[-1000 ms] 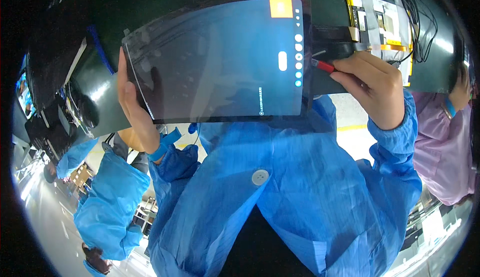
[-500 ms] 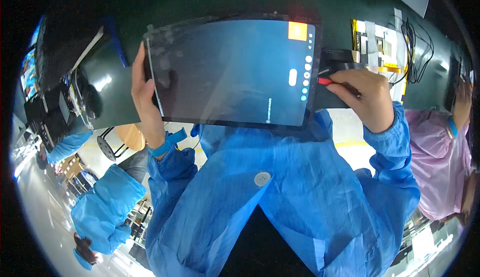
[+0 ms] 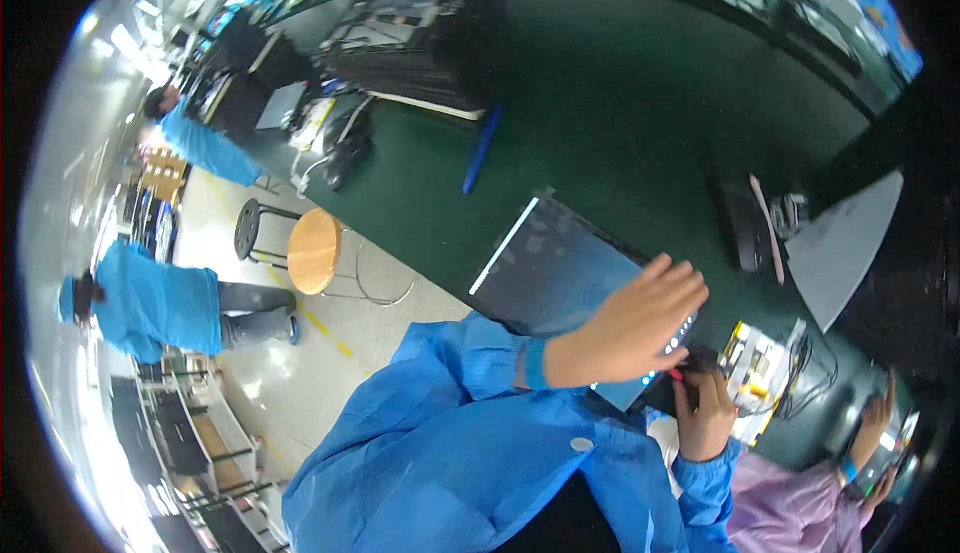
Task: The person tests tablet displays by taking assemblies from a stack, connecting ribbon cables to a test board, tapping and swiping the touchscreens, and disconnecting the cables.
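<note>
A large tablet (image 3: 560, 268) with a lit dark-blue screen lies slanted at the near edge of the dark green table. My left hand (image 3: 635, 328) reaches across its right end, fingers stretched out, and covers part of the screen and its row of icons. Beside that end, my right hand (image 3: 708, 415) is closed in a pinch on a small red plug (image 3: 677, 374). Whether the plug sits in the tablet's edge cannot be seen. An opened flat assembly (image 3: 758, 365) with yellow edging and tape lies just beyond my right hand, black cables (image 3: 812, 378) next to it.
A stack of black panels (image 3: 425, 68) stands far left, a blue stick (image 3: 482, 150) near it. A grey board (image 3: 848, 251) and a pink pen (image 3: 767, 228) lie to the right. A co-worker's hand (image 3: 875, 421) is at far right. A wooden stool (image 3: 313, 251) stands left of the table.
My view has swung to the left. My left hand has let go of the tablet's left edge and crossed to its right end. The tablet appears lower and slanted. My right hand keeps the red plug.
</note>
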### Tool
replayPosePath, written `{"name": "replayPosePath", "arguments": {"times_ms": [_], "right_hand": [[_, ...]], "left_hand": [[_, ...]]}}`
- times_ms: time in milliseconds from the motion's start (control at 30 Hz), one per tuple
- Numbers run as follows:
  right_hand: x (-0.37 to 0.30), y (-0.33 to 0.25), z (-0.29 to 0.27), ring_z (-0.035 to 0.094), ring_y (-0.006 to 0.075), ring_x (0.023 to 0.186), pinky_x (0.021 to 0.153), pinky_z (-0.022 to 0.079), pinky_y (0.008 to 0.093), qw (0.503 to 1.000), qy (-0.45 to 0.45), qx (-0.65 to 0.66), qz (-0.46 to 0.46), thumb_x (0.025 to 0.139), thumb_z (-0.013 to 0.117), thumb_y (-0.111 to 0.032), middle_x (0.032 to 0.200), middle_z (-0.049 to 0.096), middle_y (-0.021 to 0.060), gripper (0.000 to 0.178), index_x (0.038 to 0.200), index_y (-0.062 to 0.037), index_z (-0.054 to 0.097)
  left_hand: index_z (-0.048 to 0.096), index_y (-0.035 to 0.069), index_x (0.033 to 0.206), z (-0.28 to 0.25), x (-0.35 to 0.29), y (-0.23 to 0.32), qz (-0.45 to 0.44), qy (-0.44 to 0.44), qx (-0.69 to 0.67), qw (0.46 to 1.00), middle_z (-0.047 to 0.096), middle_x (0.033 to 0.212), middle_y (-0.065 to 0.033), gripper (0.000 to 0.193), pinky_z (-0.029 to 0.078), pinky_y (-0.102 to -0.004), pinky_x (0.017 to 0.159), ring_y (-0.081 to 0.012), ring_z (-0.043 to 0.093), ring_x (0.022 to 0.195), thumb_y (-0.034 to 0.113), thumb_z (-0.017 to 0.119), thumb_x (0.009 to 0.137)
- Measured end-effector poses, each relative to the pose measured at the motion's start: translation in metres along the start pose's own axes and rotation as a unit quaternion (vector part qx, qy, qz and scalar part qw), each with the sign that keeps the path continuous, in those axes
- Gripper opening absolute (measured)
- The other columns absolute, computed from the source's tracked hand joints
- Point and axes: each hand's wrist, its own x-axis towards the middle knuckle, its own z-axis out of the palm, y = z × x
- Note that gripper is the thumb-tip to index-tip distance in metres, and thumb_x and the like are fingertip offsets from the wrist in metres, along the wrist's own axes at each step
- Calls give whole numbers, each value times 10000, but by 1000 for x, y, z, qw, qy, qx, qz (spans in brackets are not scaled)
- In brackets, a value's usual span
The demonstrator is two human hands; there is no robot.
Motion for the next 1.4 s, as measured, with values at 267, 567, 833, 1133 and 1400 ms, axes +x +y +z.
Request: {"name": "replayPosePath", "arguments": {"times_ms": [267, 567, 833, 1133, 1400], "right_hand": [[-5, 9, 0, 574, 363, 731, 639, 462, 422, 999, -4, 37, -38, 736, 659, 15, 793, 576, 168, 145, 821, 10, 542], [-9, 14, -1, 576, 354, 689, 596, 455, 417, 999, -26, -12, -44, 782, 635, -22, 768, 578, 164, 103, 816, -7, 539], [6, 11, -7, 576, 322, 699, 598, 459, 391, 997, -46, -23, -59, 770, 656, -50, 781, 560, 133, 138, 819, -23, 530], [-1, 13, -10, 596, 290, 667, 585, 473, 370, 997, -55, -36, -44, 751, 683, -75, 782, 581, 99, 157, 816, -50, 542], [4, 14, -14, 607, 282, 700, 598, 490, 360, 992, -86, -53, -82, 746, 681, -97, 823, 593, 100, 176, 835, -47, 538]], "left_hand": [[508, -47, 1092, 21, 12, 9, 25, 37, -48, 998, 520, 1136, -182, 643, 205, -488, 1113, -320, 451, 1183, 303, 748, 608], [527, -37, 1002, 28, 13, 16, 10, 48, -11, 999, 511, 1033, -157, 541, 309, -444, 1041, -314, 491, 1020, 203, 727, 561], [539, -32, 1050, 25, 16, 19, -6, 15, 44, 999, 518, 1089, -141, 502, 319, -420, 1048, -282, 503, 1062, 174, 712, 626], [535, 26, 1032, 31, 11, 18, -27, 62, -6, 998, 553, 1087, -103, 463, 375, -380, 1028, -285, 553, 1013, 132, 730, 626], [538, 45, 1007, 32, 11, 13, -17, 80, -31, 996, 565, 1034, -106, 454, 421, -379, 967, -296, 561, 979, 102, 734, 601]]}}
